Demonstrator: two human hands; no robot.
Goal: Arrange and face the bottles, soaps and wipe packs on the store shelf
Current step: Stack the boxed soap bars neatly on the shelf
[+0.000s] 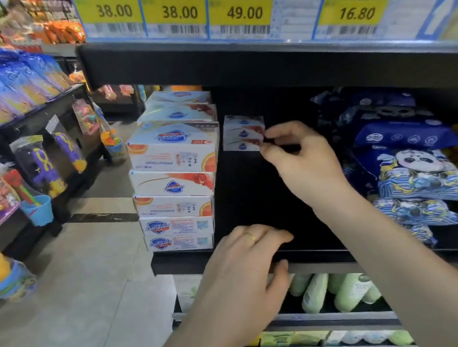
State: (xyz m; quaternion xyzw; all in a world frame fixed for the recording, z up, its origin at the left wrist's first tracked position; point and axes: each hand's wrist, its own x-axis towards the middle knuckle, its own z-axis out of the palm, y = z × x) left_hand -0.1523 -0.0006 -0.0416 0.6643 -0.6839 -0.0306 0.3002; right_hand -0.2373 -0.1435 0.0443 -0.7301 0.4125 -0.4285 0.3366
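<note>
While your right hand (pixel 300 157) pinches the corner of a small soap stack (pixel 242 132) deep on the dark shelf (pixel 256 199), your left hand (pixel 247 265) rests on the shelf's front edge, fingers laid over it and thumb below, holding nothing else. Soap boxes (pixel 176 182) stand piled at the left; wipe packs (pixel 412 159) lie at the right.
</note>
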